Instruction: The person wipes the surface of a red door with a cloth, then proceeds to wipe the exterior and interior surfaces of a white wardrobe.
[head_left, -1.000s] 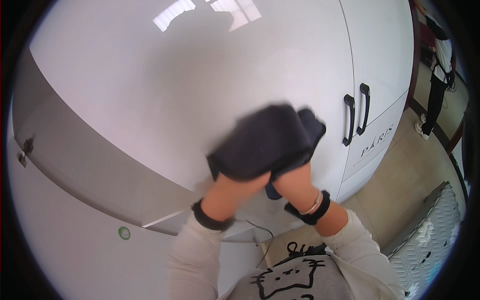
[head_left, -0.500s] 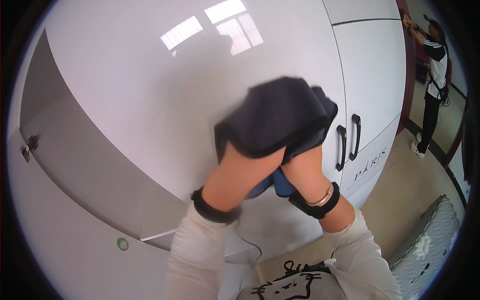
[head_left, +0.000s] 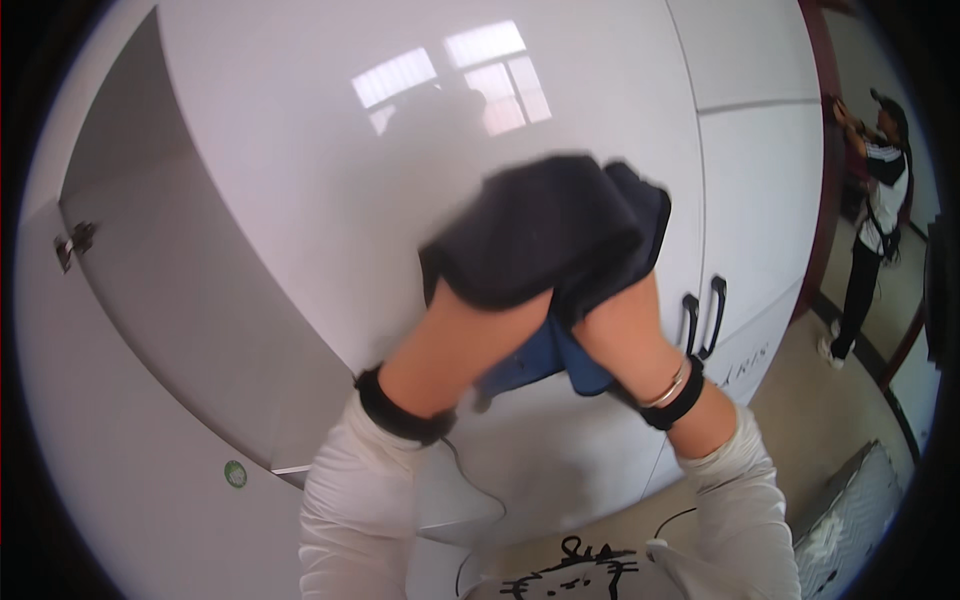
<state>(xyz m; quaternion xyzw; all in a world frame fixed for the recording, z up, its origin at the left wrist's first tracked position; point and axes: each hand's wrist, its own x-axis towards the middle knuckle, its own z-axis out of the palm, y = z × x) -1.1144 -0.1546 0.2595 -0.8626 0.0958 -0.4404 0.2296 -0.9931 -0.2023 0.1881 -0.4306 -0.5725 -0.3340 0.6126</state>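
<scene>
Dark cloth, bunched over both my hands and pressed flat to the glossy white cupboard door, has climbed higher up the panel than a second ago; grip beneath hidden, cannot tell.

Both hands press a dark cloth flat against a glossy white cabinet door. The left hand and right hand are hidden under the cloth; a blue cloth hangs between the wrists. Two black handles sit just right of the right forearm. Another person stands far right.
</scene>
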